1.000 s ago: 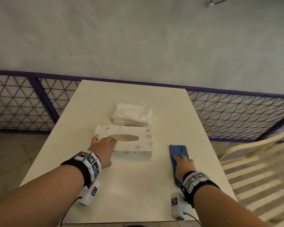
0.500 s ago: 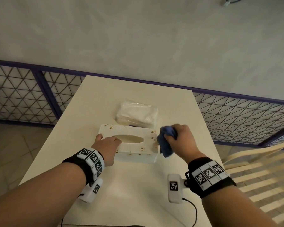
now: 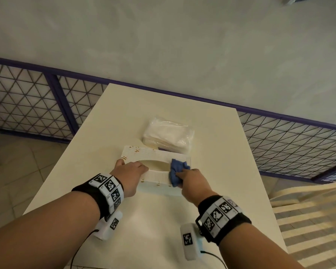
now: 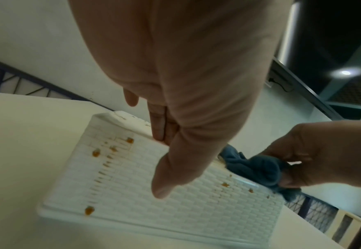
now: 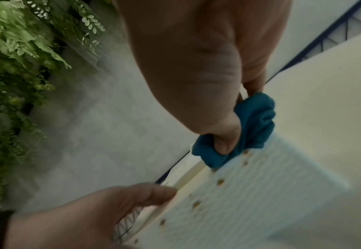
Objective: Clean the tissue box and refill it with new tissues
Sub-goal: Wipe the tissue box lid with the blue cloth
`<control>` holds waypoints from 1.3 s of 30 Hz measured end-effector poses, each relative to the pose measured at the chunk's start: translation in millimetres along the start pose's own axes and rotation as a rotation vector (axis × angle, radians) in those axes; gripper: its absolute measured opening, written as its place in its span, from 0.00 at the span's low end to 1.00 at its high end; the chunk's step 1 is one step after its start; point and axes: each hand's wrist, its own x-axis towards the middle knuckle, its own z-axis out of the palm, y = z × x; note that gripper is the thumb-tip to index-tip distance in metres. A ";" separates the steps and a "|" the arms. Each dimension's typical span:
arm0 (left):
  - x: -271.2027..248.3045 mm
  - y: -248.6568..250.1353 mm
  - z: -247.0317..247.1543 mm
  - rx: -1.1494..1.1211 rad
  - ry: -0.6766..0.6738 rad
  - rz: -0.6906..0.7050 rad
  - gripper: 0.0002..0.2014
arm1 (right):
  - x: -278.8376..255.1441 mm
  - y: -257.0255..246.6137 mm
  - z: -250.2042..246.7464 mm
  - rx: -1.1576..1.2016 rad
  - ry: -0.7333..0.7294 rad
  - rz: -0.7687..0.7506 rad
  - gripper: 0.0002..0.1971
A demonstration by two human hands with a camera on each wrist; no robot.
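Note:
A white woven-pattern tissue box (image 3: pixel 155 155) with orange-brown stains lies mid-table, its oval slot facing up. My left hand (image 3: pixel 128 169) grips its near left part, fingers (image 4: pixel 162 133) on top and thumb down the stained front face (image 4: pixel 175 210). My right hand (image 3: pixel 191 178) holds a bunched blue cloth (image 3: pixel 177 171) against the box's top right edge, beside the slot. The cloth (image 5: pixel 255 121) is pinched between thumb and fingers, touching the box (image 5: pixel 260 193). A plastic-wrapped pack of white tissues (image 3: pixel 168 135) lies just behind the box.
The cream table (image 3: pixel 211 220) ends at a purple-framed lattice railing (image 3: pixel 27 105) against a grey wall. A slatted cream chair (image 3: pixel 308 210) stands at the right. Green foliage (image 5: pixel 15 67) shows in the right wrist view. Cables trail from both wrist cameras at the table's near edge.
My right hand took the blue cloth off the table right of the box, lifted it and brought it onto the box's top. My left hand stayed on the box.

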 end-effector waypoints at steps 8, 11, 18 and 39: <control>-0.9 1.1 -7.9 0.000 -0.012 -0.005 0.36 | 12.7 -27.2 1.5 0.099 0.085 -0.264 0.12; 0.2 -1.5 -6.4 -0.035 -0.027 -0.013 0.39 | -6.4 13.6 -16.7 0.026 0.082 -0.102 0.12; -4.3 -1.0 -7.3 -0.173 -0.023 -0.043 0.44 | 11.1 -69.0 7.3 0.216 0.005 -0.219 0.16; 2.6 -1.9 -10.8 -0.159 -0.050 -0.081 0.44 | 0.7 -61.1 -6.7 0.054 -0.007 -0.192 0.17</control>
